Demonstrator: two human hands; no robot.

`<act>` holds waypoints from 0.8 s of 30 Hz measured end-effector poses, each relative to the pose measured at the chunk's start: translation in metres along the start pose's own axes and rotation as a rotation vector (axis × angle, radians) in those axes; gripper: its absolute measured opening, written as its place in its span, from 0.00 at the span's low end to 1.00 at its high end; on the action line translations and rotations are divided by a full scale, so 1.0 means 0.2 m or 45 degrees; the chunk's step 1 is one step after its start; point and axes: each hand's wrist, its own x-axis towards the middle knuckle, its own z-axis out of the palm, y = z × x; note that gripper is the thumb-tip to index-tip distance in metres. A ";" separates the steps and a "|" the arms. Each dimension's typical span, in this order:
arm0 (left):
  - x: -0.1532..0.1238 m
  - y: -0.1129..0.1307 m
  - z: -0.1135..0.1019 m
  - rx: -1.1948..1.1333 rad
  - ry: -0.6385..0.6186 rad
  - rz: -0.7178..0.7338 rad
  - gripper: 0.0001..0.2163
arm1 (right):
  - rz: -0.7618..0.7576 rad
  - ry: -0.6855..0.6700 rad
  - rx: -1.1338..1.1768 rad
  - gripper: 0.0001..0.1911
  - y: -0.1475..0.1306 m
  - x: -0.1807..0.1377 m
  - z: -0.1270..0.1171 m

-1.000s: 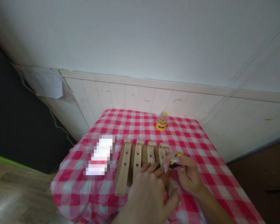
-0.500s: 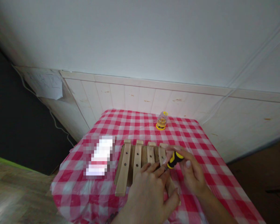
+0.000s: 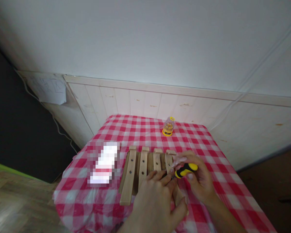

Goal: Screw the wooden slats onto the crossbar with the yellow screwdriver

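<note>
A slatted wooden frame (image 3: 129, 178) lies on the checked tablecloth, with several pale slats bearing drilled holes. My right hand (image 3: 197, 178) is shut around a screwdriver with a black and yellow handle (image 3: 186, 170), and its shaft points left toward the fourth slat. The tip is hidden among my fingers. My left hand (image 3: 154, 207) grips the near end of that slat area, with its fingers spread over the wood and its thumb reaching around the slat's near side. Beyond the frame stands a transparent bit holder with a yellow base (image 3: 168, 127).
A pixelated white and red object (image 3: 103, 163) lies left of the frame on the red and white tablecloth (image 3: 87, 202). The table meets white wood panelling (image 3: 145, 103) at the back. A sheet of paper (image 3: 48, 89) hangs on the wall at left.
The screwdriver handle has rotated in my right hand, from mostly hidden to lying nearly level and pointing right. My left hand has stayed on the frame.
</note>
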 end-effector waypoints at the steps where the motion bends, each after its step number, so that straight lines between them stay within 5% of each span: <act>1: 0.00 0.00 0.00 -0.006 0.002 0.000 0.16 | 0.016 -0.021 0.041 0.15 0.00 0.00 0.00; 5: 0.00 0.00 0.00 -0.031 0.012 -0.003 0.15 | 0.154 -0.070 0.216 0.23 0.02 -0.04 -0.01; 17: 0.00 0.00 0.00 0.009 0.003 -0.006 0.14 | 0.102 0.048 0.227 0.09 -0.04 0.02 0.03; 24: 0.00 0.01 -0.01 0.010 -0.001 0.009 0.10 | 0.348 0.016 0.428 0.15 -0.05 0.00 0.07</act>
